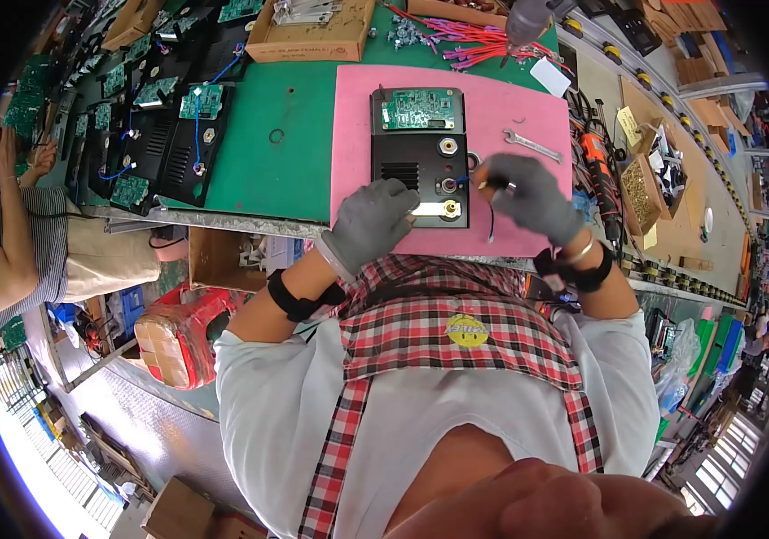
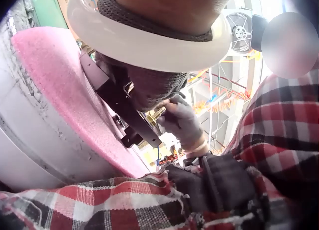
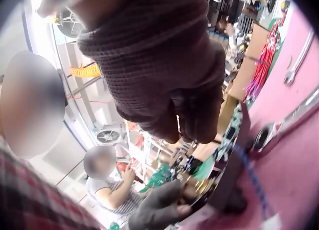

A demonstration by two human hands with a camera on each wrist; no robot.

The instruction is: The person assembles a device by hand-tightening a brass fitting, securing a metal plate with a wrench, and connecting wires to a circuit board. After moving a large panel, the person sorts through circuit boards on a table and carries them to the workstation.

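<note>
A black metal panel with a green circuit board at its far end lies on a pink mat. My gloved left hand rests over its near left corner, fingertips pinching a flat shiny metal strip. At the strip's right end sits a round brass fitting. My gloved right hand hovers just right of the panel, fingers curled and bare fingertips together; I cannot tell what they hold. By them runs a blue wire. A ring-ended wrench lies beside the panel, partly hidden in the head view.
An open-ended wrench lies at the mat's right. Behind are red wires and a cardboard box of metal parts. More black panels crowd the left, where another person works. An orange tool stands right.
</note>
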